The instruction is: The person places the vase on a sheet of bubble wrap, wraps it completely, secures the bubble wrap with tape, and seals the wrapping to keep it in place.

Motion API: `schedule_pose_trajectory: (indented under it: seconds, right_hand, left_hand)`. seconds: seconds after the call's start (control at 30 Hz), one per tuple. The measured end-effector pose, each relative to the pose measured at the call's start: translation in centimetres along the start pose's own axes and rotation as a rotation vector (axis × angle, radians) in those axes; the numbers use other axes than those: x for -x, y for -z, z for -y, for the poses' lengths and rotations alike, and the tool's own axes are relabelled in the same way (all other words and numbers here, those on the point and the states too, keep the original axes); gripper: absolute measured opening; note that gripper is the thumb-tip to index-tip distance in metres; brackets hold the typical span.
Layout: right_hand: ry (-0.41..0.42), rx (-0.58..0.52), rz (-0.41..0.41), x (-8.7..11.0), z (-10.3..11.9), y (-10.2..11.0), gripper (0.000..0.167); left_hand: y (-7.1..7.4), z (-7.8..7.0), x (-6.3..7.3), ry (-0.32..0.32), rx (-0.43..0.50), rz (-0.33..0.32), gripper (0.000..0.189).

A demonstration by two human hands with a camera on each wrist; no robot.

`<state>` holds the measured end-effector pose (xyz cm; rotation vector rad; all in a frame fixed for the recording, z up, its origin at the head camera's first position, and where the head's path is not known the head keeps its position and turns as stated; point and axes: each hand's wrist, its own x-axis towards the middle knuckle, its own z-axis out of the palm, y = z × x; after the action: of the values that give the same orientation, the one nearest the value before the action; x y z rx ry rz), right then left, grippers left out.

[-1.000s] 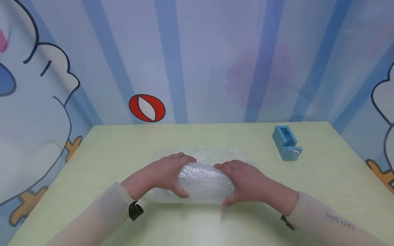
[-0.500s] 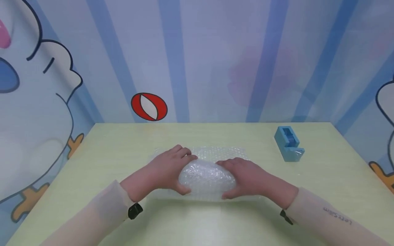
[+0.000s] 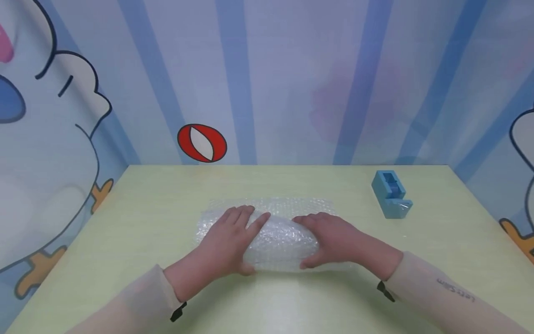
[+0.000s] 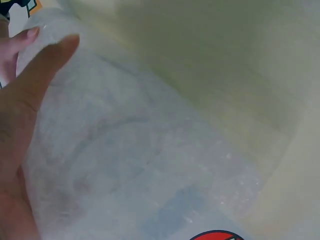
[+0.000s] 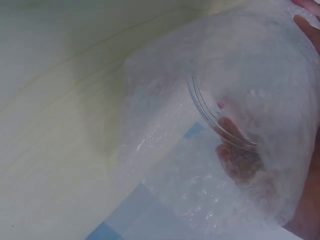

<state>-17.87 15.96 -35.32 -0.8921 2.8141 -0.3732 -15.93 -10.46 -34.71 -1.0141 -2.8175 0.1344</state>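
Note:
A roll of clear bubble wrap (image 3: 283, 241) lies on the table in the head view, its flat sheet spread out behind. Inside its open end, the right wrist view shows the curved rim of a clear glass vessel (image 5: 212, 122); the rest of it is veiled by the wrap. My left hand (image 3: 227, 241) rests on the roll's left part with fingers fairly straight, pressing the wrap; its thumb (image 4: 55, 57) extends along the wrap in the left wrist view. With curled fingers and thumb, my right hand (image 3: 333, 239) grips the right end.
A blue tape dispenser (image 3: 390, 197) stands at the table's back right. Behind the pale yellow-green table (image 3: 167, 185) rises a striped blue backdrop (image 3: 283, 83) with cartoon figures.
My left hand has gone from gripping the roll's left end to lying flatter over it, fingers straighter. Wrap at the left now shows beyond the fingers. My right hand stays about where it was.

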Motion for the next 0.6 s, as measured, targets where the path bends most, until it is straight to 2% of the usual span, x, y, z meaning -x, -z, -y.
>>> schedule_pose_trajectory:
  seconds: [0.2, 0.33, 0.6]
  right_hand:
    - [0.007, 0.029, 0.01, -0.1, 0.3, 0.2, 0.088]
    - [0.003, 0.047, 0.021, -0.1, 0.5, 0.4, 0.089]
    - [-0.01, 0.032, 0.014, 0.4, 1.2, 0.3, 0.087]
  left_hand:
    - [-0.5, -0.6, 0.7, 0.035, -0.08, 0.014, 0.112]
    - [-0.7, -0.7, 0.9, 0.052, -0.101, 0.009, 0.112]
    - [-1.2, -0.3, 1.3, 0.007, -0.1, -0.038, 0.108]
